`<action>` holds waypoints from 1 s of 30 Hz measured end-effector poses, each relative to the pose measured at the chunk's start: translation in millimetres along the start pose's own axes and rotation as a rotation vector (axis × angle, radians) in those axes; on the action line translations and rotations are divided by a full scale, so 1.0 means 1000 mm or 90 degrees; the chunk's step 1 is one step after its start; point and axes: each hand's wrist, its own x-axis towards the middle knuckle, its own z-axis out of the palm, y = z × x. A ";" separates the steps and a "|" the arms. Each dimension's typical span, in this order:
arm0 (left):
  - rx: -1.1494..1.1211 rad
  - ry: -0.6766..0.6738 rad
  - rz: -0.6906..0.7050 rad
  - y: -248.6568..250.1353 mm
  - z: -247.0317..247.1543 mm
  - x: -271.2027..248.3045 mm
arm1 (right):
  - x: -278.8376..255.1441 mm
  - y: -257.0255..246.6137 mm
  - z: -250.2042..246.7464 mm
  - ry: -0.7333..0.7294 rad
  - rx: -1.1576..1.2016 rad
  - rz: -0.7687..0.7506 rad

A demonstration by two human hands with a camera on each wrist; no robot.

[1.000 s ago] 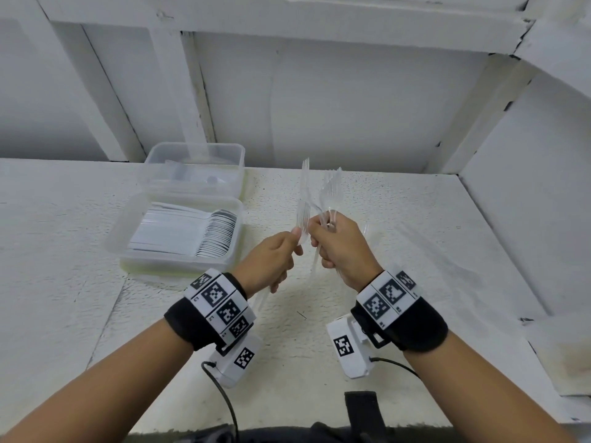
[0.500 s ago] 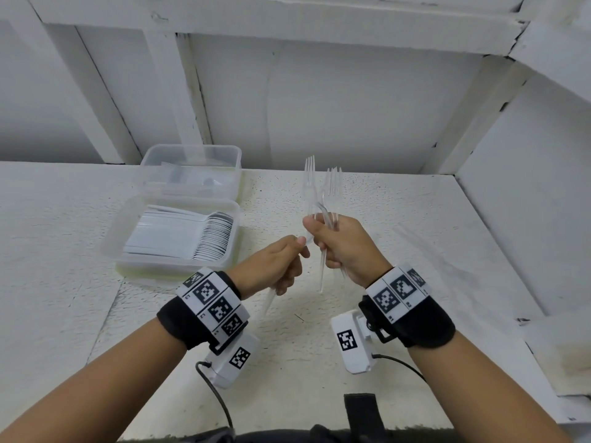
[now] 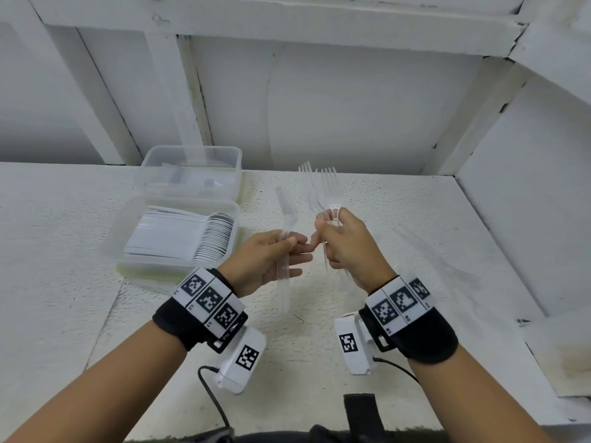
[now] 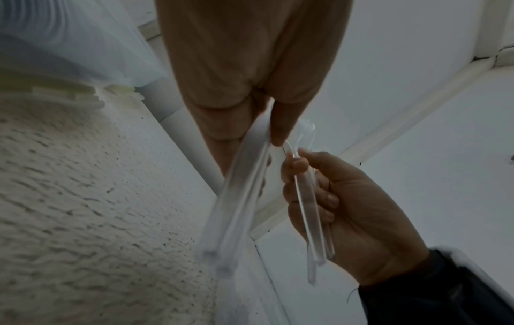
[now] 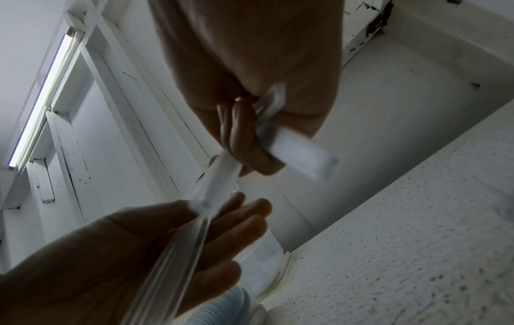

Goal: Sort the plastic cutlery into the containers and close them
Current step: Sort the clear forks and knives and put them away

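I am holding a knife (image 3: 285, 219) upright in my left hand (image 3: 265, 263), nearer the left container (image 3: 179, 238), and forks (image 3: 323, 193) in my right hand (image 3: 348, 247).

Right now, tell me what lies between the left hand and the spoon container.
Head view: only bare white tabletop lies between the left hand and the open spoon container; the hand holds one clear piece.

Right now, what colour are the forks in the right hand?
Clear, see-through plastic forks, best seen in the head view.
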 end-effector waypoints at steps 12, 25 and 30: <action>-0.081 0.000 0.023 -0.003 0.006 0.000 | -0.006 0.016 0.019 0.114 -0.066 -0.076; -0.049 -0.033 0.008 -0.002 0.008 -0.009 | -0.009 0.011 0.014 0.084 -0.180 -0.096; -0.028 0.015 0.026 -0.005 0.009 -0.008 | -0.014 0.016 0.016 0.086 -0.119 -0.069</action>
